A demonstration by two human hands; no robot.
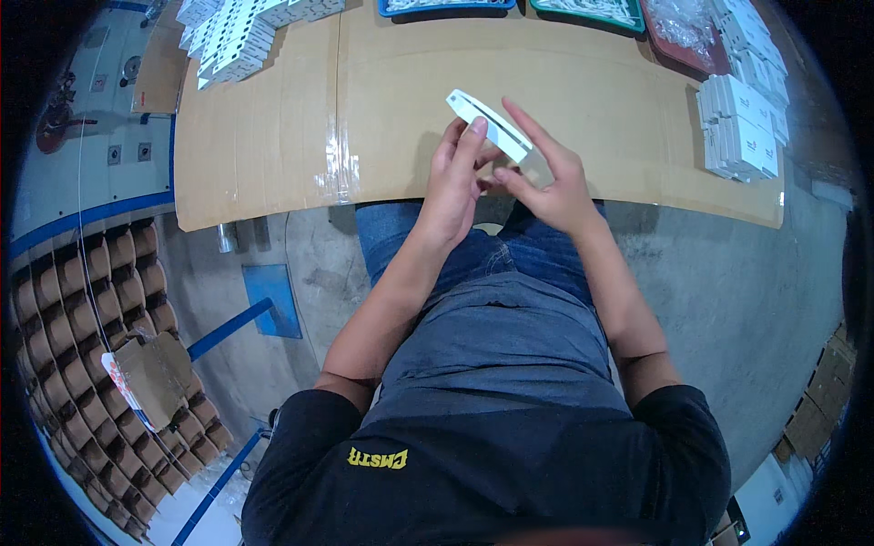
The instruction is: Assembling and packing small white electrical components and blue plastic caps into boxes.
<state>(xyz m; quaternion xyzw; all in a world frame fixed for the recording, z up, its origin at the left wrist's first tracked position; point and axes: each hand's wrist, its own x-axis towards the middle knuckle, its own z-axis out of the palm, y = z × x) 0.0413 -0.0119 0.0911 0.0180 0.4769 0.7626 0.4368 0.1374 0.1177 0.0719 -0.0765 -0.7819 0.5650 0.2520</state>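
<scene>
My left hand (452, 182) and my right hand (549, 177) meet over the near edge of a cardboard-covered table (273, 136). Together they hold a small flat white carton (487, 123), long and narrow, tilted with one end pointing up and to the left. My left fingers pinch its lower part from the left. My right index finger lies stretched along its right side, and the thumb presses near its lower end. My forearms come up from the lower edge over my blue jeans.
Stacks of white cartons lie at the table's far left (241, 36) and right (742, 127). Blue (446, 7), green (592, 13) and red (678, 36) trays line the far edge. A divided cardboard crate (82, 309) stands on the floor at my left.
</scene>
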